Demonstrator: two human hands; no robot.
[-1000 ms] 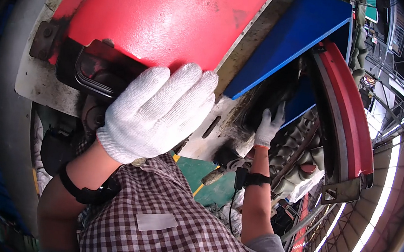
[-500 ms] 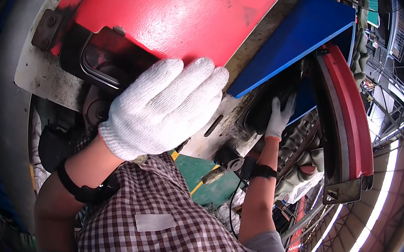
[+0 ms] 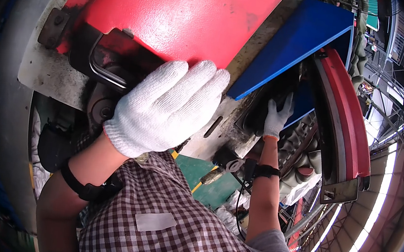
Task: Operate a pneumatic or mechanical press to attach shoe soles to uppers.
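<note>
My left hand (image 3: 172,105), in a white knit glove, lies with its fingers stretched out over the lower edge of a red machine cover (image 3: 194,15). Under that edge, beside my wrist, a dark opening with a black rim (image 3: 108,78) shows. My right hand (image 3: 276,118), gloved too, reaches below a blue sheet-metal guard (image 3: 296,42). Its thumb and fingers stand apart against a dark, shadowed part, and the fingertips are partly hard to see. No held thing shows in either hand.
A red and grey curved cover (image 3: 345,112) juts out right of my right hand. Below lie a grimy pale machine plate (image 3: 219,123), a dark round fitting (image 3: 230,160) with a cable, and several dark, rounded pieces (image 3: 312,161). Green floor (image 3: 191,172) shows beneath.
The view has shifted slightly. Both hands keep their places, the left on the red cover and the right under the blue guard; the right thumb and fingers look a little more spread.
</note>
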